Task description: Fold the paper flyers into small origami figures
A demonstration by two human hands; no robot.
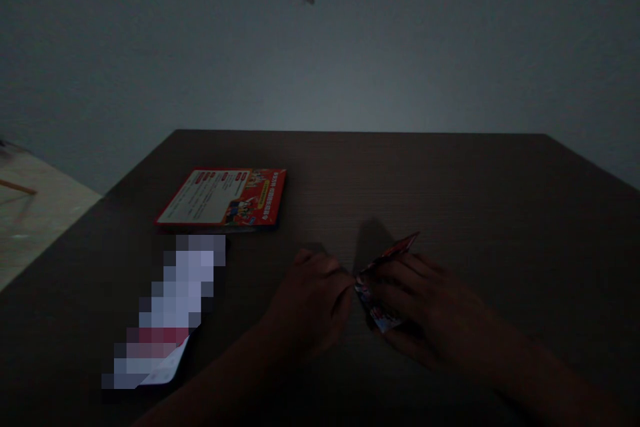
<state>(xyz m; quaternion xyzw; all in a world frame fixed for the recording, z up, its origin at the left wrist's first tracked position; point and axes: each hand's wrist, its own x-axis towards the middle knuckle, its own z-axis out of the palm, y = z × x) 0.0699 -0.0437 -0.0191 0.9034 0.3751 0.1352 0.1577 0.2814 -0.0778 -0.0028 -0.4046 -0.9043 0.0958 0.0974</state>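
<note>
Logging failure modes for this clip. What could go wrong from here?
1. The thin printed piece is bent in the right hand, with the left hand at its edge; an uneven pull might tear it.
2. The left forearm runs close to the lit phone and might nudge it.
3. Dim light could hide a slip.

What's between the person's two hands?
A printed piece, its narrow tip at the left hand, the rest in the right hand; the head view shows it.
</note>
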